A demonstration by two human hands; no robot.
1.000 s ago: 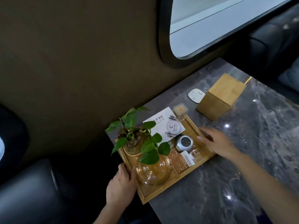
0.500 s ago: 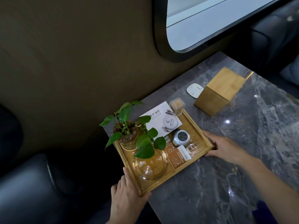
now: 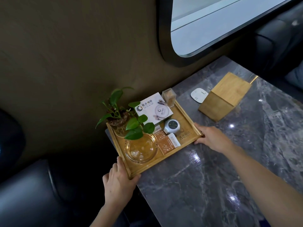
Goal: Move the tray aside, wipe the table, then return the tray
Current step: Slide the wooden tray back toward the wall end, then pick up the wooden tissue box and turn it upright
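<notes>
the tray [image 3: 188,117] is clasped at two corners: the left hand [image 3: 118,185] is wrapped over the near corner, thumb along the front rim, and the right hand [image 3: 211,138] is closed on the right corner. both grips are shut on wood, though whether the tray is lifted or resting on the worktop [image 3: 229,169] cannot be told. the tray sits at the worktop's near left corner, against the wall, with its near corner overhanging the edge above a dark seat [image 3: 32,194].

the load is where trouble is likely. a plant [image 3: 118,112] in a glass pot stands tall at the far left corner, and it is judged top-heavy; a sudden tilt could topple it onto the glass bowl [image 3: 141,148] beside it. a small clear holder [image 3: 169,97] at the far corner is perched at the rim and could be tipped out. the white box [image 3: 154,108], the round device [image 3: 172,126] and the small cartons [image 3: 167,141] are loose and could be slid if the tray is slanted.

a diagonal hold gives little control over roll, so one corner could be dropped. the wooden box [image 3: 223,99] and white pad [image 3: 199,95] are near on the right and could be struck if the tray is swung that way.
</notes>
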